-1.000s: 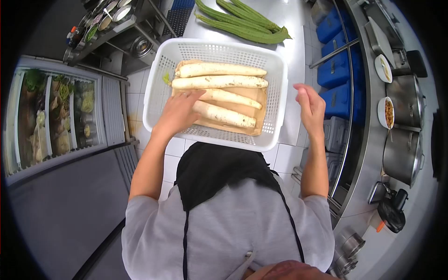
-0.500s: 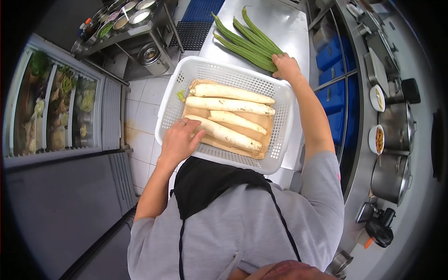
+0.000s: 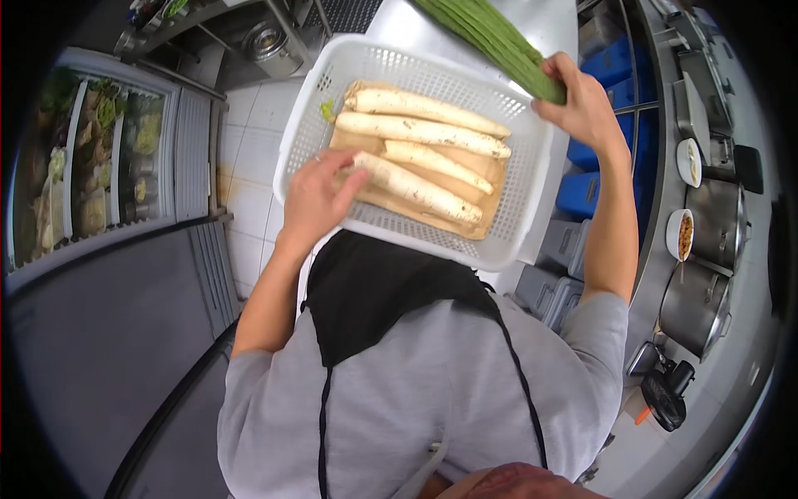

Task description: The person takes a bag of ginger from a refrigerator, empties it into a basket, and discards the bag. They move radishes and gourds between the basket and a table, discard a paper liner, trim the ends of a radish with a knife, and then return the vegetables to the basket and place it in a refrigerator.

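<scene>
Several long white radishes [image 3: 424,129] lie on brown paper [image 3: 495,179] inside a white perforated basket [image 3: 287,158]. My left hand [image 3: 320,195] has its thumb and fingers round the left end of the nearest radish [image 3: 424,193], at the basket's left side. Beyond the basket's far right corner, my right hand [image 3: 582,104] grips one end of a bundle of long green ridged gourds [image 3: 490,41]. The gourds are gathered close together, and their far ends run out of view at the top. A small green leaf [image 3: 327,110] shows at the basket's left wall.
The basket rests partly on a steel table [image 3: 399,25]. On the left is a glass-fronted fridge [image 3: 91,158] holding vegetables. A lidded steel pot [image 3: 270,46] sits on a low shelf. Along the right are blue bins [image 3: 578,193], bowls [image 3: 683,233] and large pots [image 3: 694,312].
My right hand has closed on the gourds, drawn their fanned-out stalks together and shifted them right. My left hand has closed further round the radish. The view has moved, so the basket sits higher.
</scene>
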Available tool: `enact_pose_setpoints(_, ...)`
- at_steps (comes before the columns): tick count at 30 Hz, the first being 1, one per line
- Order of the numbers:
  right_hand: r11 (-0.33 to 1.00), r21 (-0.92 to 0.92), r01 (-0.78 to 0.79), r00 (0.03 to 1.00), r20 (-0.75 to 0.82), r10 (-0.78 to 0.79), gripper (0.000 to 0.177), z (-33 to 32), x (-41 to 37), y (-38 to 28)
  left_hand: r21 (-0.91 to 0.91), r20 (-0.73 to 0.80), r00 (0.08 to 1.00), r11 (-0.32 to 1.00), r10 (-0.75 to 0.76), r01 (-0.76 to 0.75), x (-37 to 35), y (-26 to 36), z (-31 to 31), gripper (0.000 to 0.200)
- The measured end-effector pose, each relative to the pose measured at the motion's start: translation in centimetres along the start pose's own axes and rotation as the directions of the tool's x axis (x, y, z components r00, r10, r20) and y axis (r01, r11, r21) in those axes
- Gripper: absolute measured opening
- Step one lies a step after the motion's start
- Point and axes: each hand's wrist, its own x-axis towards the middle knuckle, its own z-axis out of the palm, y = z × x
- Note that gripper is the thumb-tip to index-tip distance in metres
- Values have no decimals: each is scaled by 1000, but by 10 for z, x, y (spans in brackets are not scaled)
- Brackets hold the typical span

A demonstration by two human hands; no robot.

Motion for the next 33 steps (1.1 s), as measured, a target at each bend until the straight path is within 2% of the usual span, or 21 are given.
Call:
enact_pose_setpoints(1,998,50,22,1000,-6,-21,45,0,-19,-19,-155,-48,996,985,-76,68,0,-3,0,29)
enact_pose_setpoints(3,994,98,-58,992,114,47,51,8,-47,-57,-452,-119,965,878,-235,158,2,-10,-3,33)
enact_pose_setpoints(4,992,119,38,999,-9,-37,49,29,-61,-59,-486,-169,957,865,-237,128,2,-14,-4,34)
enact_pose_setpoints(5,987,-24,159,982,-96,-160,47,48,-70,-62,-519,-218,947,850,-237,93,2,-19,-5,35)
enact_pose_setpoints(6,975,-124,187,970,-131,-202,43,65,-76,-67,-551,-266,934,833,-237,54,3,-22,-5,36)
enact_pose_setpoints(7,952,-224,207,956,-163,-246,40,80,-81,-71,-426,-341,928,905,-150,-10,6,-21,-5,38)
enact_pose_setpoints(9,917,-376,131,972,-133,-194,36,117,-85,-72,-145,-445,894,981,52,-129,14,-13,-9,42)
enact_pose_setpoints(10,888,-451,94,979,-120,-164,34,125,-88,-71,61,-412,900,989,146,-133,19,-6,-13,47)
enact_pose_setpoints(12,882,-457,118,988,-32,-149,32,125,-92,-64,458,-304,901,877,310,-147,31,3,-23,57)
enact_pose_setpoints(13,880,-457,132,990,16,-140,31,124,-95,-63,459,-231,933,876,277,-147,33,-2,-23,59)
enact_pose_setpoints(16,914,-404,17,955,279,105,44,109,-95,-62,409,-49,986,904,160,-127,43,-23,-29,64)
enact_pose_setpoints(18,943,-333,6,923,365,123,42,108,-90,-60,305,28,998,950,60,-65,48,-27,-31,65)
enact_pose_setpoints(19,956,-294,2,905,406,123,42,107,-86,-59,335,-49,993,938,108,-85,51,-24,-29,66)
enact_pose_setpoints(21,952,-305,22,966,253,59,32,99,-90,-60,402,-197,959,909,202,-108,55,-15,-31,67)
enact_pose_setpoints(22,950,-312,31,984,176,25,27,96,-91,-61,447,-214,945,885,248,-131,58,-12,-34,65)
enact_pose_setpoints(24,935,-351,-55,998,9,62,33,97,-91,-57,529,-239,907,830,346,-177,68,-8,-37,63)
enact_pose_setpoints(27,901,-402,-160,981,-170,98,33,101,-84,-53,549,10,981,819,192,-165,73,-40,-34,55)
enact_pose_setpoints(28,889,-417,-191,971,-214,108,31,105,-83,-54,494,-41,984,860,173,-131,74,-40,-28,45)
enact_pose_setpoints(31,941,-306,-143,988,-100,118,31,110,-83,-57,524,-77,971,838,225,-152,81,-46,-24,35)
enact_pose_setpoints(32,968,-193,-160,987,-57,152,26,103,-84,-60,528,-82,972,837,219,-144,82,-43,-24,32)
enact_pose_setpoints(33,973,-151,-177,982,-98,163,24,94,-79,-57,533,-88,974,836,211,-132,79,-39,-24,29)
